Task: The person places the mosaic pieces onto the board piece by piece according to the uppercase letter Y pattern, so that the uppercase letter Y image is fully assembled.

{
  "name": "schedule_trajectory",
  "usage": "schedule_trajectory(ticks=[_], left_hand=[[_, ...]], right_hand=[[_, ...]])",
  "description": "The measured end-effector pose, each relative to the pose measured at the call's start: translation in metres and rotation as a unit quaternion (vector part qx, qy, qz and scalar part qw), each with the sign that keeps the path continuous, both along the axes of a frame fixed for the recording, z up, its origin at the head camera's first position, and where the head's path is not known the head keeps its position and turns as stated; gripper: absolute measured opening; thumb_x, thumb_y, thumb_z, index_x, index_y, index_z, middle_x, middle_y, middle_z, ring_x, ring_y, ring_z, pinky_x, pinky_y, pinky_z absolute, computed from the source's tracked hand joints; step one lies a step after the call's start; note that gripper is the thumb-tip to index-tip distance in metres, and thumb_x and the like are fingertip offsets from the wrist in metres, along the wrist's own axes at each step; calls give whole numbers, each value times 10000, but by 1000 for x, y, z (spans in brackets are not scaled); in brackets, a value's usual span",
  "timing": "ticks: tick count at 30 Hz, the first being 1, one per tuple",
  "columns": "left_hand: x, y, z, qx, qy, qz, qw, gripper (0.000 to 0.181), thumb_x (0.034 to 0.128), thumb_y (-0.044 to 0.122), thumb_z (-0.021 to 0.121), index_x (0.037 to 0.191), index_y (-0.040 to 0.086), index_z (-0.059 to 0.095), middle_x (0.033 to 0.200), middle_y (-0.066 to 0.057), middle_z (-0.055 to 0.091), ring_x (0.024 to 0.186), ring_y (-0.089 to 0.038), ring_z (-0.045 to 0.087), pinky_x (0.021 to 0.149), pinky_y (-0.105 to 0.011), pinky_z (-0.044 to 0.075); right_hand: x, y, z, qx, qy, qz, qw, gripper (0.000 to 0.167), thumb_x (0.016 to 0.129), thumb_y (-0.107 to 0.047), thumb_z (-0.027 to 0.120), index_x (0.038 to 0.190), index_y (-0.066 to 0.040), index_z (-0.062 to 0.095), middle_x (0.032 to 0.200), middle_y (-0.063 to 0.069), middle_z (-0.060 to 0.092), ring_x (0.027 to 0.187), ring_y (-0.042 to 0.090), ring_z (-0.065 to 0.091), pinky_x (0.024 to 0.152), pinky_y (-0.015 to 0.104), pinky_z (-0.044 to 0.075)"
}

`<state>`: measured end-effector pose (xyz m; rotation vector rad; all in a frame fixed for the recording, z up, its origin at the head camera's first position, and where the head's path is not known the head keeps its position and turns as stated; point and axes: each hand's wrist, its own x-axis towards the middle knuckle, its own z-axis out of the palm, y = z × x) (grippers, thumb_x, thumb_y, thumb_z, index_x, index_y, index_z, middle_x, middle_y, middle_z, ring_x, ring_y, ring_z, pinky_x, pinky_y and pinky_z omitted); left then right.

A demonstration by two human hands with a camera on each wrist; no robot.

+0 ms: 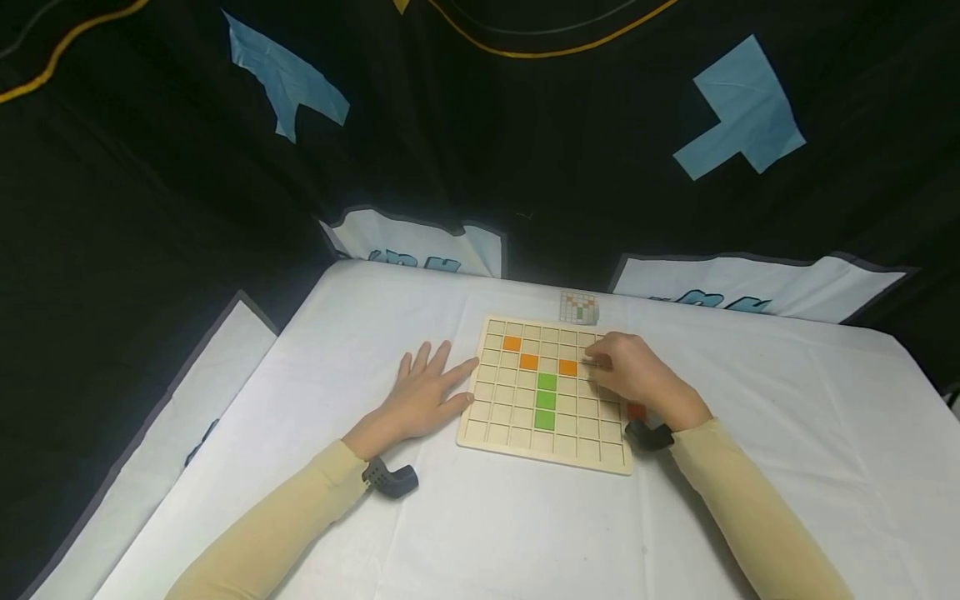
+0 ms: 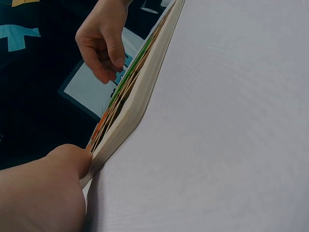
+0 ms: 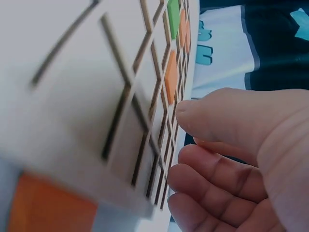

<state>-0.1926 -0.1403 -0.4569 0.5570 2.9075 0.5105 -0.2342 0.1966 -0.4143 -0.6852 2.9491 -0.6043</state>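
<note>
A pale wooden grid board (image 1: 510, 433) lies on the white table. Orange tiles (image 1: 512, 343) and a column of green tiles (image 1: 546, 400) sit in some of its squares. My left hand (image 1: 429, 392) lies spread beside the board's left edge, its thumb and index fingertip at that edge. My right hand (image 1: 637, 371) is over the board's upper right squares, with fingers bent and thumb (image 3: 203, 113) close to the surface. Whether a tile is between thumb and index finger is hidden. Another orange tile (image 1: 637, 412) lies off the board's right edge, partly covered by the wrist.
A small card (image 1: 579, 308) printed with a coloured grid pattern lies behind the board. Black wrist cameras (image 1: 390, 479) are strapped to both wrists. Dark cloth (image 1: 480, 167) with blue patches hangs behind the table (image 1: 480, 542).
</note>
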Motion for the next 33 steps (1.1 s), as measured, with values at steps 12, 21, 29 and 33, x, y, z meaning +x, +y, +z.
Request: schedule_trajectory(ticks=[12,21,29,33], left_hand=[[1,0,1,38,-38,5,10000,609,1033,474,461,1596,262,367,1701,-243,124,1562,-525,17,1230,-714,16],[1,-1,1,34,3,-10,10000,608,1035,477,460,1596,262,367,1699,-246,129,1560,-529,22,1228,-718,19],[1,0,0,54,1,-5,10000,606,1036,477,459,1595,261,368,1697,-250,131,1561,-528,22,1229,-716,19],[1,0,0,60,-4,0,10000,605,1036,477,458,1595,264,367,1698,-250,128,1561,-526,19,1229,-716,16]], right_hand=[[15,31,-1,12,108,-175,9998,283,852,-18,706,1114,82,741,1015,197,743,855,246,639,829,470,579],[28,45,-4,147,-60,-440,9989,309,844,-33,733,1129,88,732,1058,217,738,929,285,668,880,509,578],[41,53,-5,61,-53,-370,9993,311,839,-36,721,1123,89,732,1048,198,741,947,280,678,879,510,578],[46,55,-7,-17,-71,-277,9996,304,838,-39,734,1116,82,737,1009,163,743,895,236,666,823,469,585]])
